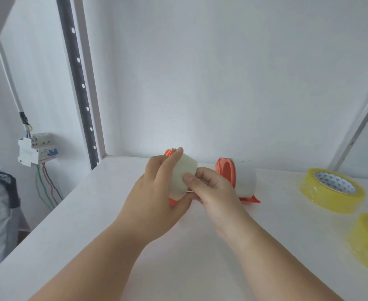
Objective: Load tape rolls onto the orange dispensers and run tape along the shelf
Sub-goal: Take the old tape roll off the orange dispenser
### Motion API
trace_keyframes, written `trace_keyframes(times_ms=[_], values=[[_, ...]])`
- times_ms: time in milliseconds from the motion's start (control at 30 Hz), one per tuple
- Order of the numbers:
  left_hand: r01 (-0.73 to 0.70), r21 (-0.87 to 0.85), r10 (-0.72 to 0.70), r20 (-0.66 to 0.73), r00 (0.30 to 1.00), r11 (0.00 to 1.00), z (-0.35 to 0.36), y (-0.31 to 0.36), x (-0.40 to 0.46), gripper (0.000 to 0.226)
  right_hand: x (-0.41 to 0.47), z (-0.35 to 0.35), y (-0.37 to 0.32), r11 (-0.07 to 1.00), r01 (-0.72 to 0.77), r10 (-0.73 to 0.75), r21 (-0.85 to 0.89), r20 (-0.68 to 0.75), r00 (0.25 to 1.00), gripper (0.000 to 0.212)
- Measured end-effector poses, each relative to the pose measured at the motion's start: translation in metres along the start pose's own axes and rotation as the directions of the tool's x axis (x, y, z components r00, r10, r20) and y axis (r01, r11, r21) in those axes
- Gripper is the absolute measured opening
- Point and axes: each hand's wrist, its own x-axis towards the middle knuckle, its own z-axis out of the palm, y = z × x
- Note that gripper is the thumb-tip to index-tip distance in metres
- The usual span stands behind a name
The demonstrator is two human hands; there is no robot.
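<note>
My left hand [154,198] grips an orange dispenser [171,202] with a pale tape roll [182,173] on it, held just above the white shelf [96,231]. Most of that dispenser is hidden by my fingers; orange shows at its top and bottom. My right hand [213,192] pinches the front face of the roll with thumb and fingers. A second orange dispenser [225,171], loaded with a whitish roll, stands on the shelf right behind my right hand.
Two yellow tape rolls lie flat at the right, one [330,190] farther back, one [367,242] near the right edge. The white wall is close behind. A perforated shelf post [80,83] rises at the back left, with a breaker box [37,151] beyond it.
</note>
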Motion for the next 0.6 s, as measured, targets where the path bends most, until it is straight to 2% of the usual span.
trace_keyframes(times_ms=[67, 133, 200, 300, 367, 433, 533, 600], values=[[0.083, -0.163, -0.083, 0.008, 0.997, 0.983, -0.002, 0.0, -0.001, 0.076, 0.0, -0.002, -0.001, 1.0, 0.008, -0.008, -0.011, 0.002, 1.0, 0.013], [0.225, -0.295, -0.22, 0.05, 0.974, 0.929, -0.004, -0.001, 0.0, 0.073, 0.0, -0.004, -0.001, 1.0, 0.007, -0.007, -0.029, 0.003, 1.0, 0.014], [0.315, -0.324, -0.306, 0.08, 0.949, 0.892, -0.003, -0.005, 0.001, 0.064, 0.0, -0.005, 0.0, 0.997, -0.003, 0.004, -0.071, 0.008, 1.0, 0.015], [0.353, -0.295, -0.336, 0.107, 0.936, 0.888, -0.003, -0.006, 0.002, 0.058, 0.002, -0.005, 0.001, 0.993, -0.009, 0.01, -0.115, 0.006, 1.0, 0.016], [0.326, -0.257, -0.307, 0.111, 0.945, 0.91, -0.003, -0.007, 0.0, 0.063, 0.002, -0.005, 0.0, 0.993, -0.003, 0.004, -0.115, 0.009, 1.0, 0.017], [0.271, -0.136, -0.258, 0.108, 0.96, 0.953, -0.006, -0.011, -0.001, 0.081, 0.001, -0.007, -0.003, 0.993, 0.014, -0.012, -0.114, 0.018, 1.0, 0.018], [0.257, 0.06, -0.263, 0.164, 0.951, 0.965, -0.01, -0.019, -0.001, 0.113, 0.001, -0.011, -0.004, 0.998, 0.013, -0.011, -0.059, 0.032, 0.999, 0.016], [0.237, 0.077, -0.249, 0.258, 0.934, 0.969, -0.01, -0.02, -0.001, 0.125, 0.001, -0.01, -0.004, 1.0, -0.006, 0.007, -0.026, 0.047, 0.999, 0.012]])
